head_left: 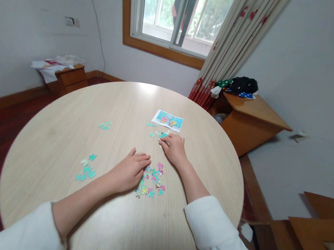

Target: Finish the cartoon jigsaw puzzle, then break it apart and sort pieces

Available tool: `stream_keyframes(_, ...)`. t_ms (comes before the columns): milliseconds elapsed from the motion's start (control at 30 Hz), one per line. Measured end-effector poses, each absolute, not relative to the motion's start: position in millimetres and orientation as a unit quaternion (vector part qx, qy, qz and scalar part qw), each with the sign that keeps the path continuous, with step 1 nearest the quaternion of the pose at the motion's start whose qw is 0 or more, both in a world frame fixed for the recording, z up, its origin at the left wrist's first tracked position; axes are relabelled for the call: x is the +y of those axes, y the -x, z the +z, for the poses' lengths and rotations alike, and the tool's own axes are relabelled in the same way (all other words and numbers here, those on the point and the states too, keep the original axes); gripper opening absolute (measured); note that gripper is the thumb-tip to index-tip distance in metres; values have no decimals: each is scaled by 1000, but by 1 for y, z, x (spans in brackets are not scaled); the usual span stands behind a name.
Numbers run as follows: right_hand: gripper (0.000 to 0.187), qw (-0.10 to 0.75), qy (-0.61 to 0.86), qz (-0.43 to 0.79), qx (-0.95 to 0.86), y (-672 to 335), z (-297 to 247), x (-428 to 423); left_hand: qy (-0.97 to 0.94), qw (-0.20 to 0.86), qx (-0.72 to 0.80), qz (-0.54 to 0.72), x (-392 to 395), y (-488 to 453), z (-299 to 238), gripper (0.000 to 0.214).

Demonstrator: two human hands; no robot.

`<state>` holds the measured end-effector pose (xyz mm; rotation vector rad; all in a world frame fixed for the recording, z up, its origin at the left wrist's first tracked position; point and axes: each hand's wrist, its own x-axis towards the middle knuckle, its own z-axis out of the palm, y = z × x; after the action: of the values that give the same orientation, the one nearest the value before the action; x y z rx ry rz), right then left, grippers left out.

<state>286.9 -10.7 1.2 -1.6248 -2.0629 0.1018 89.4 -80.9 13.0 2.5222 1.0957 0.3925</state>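
My left hand [129, 170] rests on the table with its fingers stretched out, its fingertips at the edge of a loose heap of jigsaw puzzle pieces [153, 179] in turquoise, pink and yellow. Farther off, my right hand [174, 148] has its thumb and fingers drawn together at a smaller group of turquoise and pale pieces [163, 134]. A puzzle piece seems to be under those fingertips, mostly hidden by them. Just beyond lies a printed picture sheet [168, 120] with cartoon figures on turquoise.
On the round wooden table [67, 125], turquoise pieces [87, 171] lie at left, with another small cluster [104, 125] farther back. Behind the table are a window [173, 11] and a curtain [233, 38]. A wooden cabinet [245, 116] with cloths on top stands at right.
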Motion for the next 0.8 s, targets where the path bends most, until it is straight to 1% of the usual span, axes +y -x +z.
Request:
stream_keyframes(100, 18, 292, 604, 28, -741, -285, 6, -12, -886, 187, 393, 162, -80, -89, 11, 39)
stream_keyframes(200, 19, 331, 600, 71, -725, -281, 9, -14, -878, 185, 403, 179, -80, -89, 10, 39)
stream_keyframes(300, 20, 314, 570, 135, -747, -275, 8, -18, -877, 181, 407, 178, -79, -89, 10, 39)
stream_keyframes(400, 19, 282, 555, 160, -766, -268, 5, -20, -879, 181, 406, 173, -78, -89, 11, 39)
stream_keyframes(567, 14, 254, 569, 123, -773, -262, 2, -22, -881, 178, 401, 175, -78, -89, 13, 39)
stream_keyframes(667, 11, 265, 563, 99, -777, -263, 5, -24, -874, 188, 409, 183, -78, -89, 12, 39)
stream_keyframes(800, 5, 279, 547, 96, -784, -268, 10, -26, -855, 201, 432, 207, -77, -88, 11, 38)
